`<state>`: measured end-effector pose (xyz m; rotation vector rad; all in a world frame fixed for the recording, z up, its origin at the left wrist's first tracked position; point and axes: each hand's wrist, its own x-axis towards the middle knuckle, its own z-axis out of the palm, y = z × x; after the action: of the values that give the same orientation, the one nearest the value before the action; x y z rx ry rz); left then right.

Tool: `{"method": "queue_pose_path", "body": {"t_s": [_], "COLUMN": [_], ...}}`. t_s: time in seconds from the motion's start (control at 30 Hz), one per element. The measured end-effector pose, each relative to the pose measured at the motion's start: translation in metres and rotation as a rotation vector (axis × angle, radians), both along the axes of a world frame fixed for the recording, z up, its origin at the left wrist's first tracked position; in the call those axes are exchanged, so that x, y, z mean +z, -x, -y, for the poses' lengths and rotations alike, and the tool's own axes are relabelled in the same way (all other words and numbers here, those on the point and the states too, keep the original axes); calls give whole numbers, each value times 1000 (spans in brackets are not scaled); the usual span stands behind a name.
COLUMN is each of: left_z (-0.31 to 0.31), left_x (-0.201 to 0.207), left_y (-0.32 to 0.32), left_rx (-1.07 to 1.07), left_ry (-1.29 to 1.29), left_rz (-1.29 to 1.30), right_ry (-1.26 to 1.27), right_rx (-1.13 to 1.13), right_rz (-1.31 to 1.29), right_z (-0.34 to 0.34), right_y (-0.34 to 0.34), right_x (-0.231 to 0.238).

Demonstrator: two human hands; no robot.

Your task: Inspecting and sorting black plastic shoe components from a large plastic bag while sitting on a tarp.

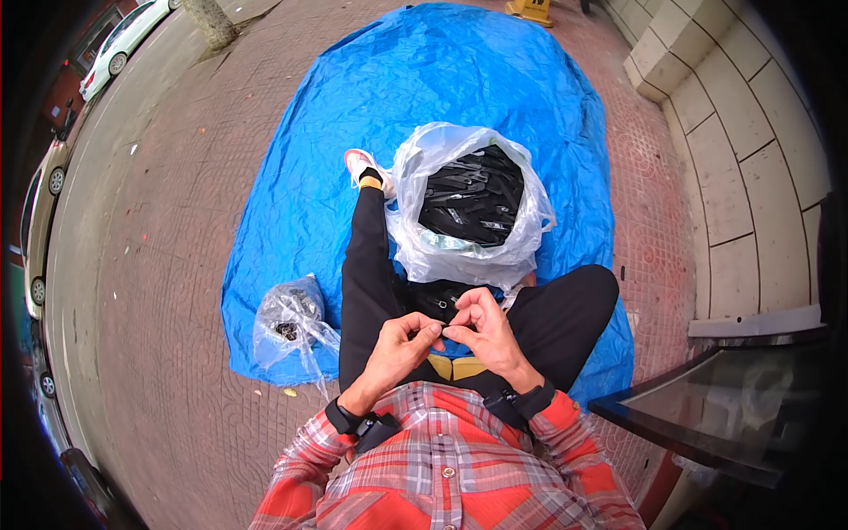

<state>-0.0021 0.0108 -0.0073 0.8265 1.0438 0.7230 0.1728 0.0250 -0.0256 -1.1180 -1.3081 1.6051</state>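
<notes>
My left hand and my right hand meet in front of my lap, thumbs and forefingers pinched together. Between the fingertips is something small and dark, too small to make out. Just beyond the hands, between my legs, lie black strips with small shiny metal bits, partly hidden by my fingers. Farther off, a large clear plastic bag stands with its mouth wide, filled with black zipper-like strips. Left of my leg, a smaller clear plastic bag holds small dark metallic pieces that are hard to tell apart.
A crumpled blue tarp lies under me on reddish paving. At right are a tiled wall and a dark-framed glass panel. A yellow floor sign stands beyond the tarp. Parked cars line the far left.
</notes>
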Motion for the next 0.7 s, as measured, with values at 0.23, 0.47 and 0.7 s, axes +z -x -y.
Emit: {"method": "queue_pose_path", "body": {"t_s": [0.23,0.47,0.7], "left_z": [2,7,-4], "left_x": [2,-5,-56], "left_y": [-2,-6,30], "left_rx": [118,37,361], "left_ry": [-85,-548,271], "left_rz": [1,-425,242], "right_ry": [125,-11,-519], "right_rx": [113,178,130], "right_rz": [216,435,688], "right_z": [-9,-5,-20], "right_y": [-9,-6,-15], "right_x": [11,8,-38]}}
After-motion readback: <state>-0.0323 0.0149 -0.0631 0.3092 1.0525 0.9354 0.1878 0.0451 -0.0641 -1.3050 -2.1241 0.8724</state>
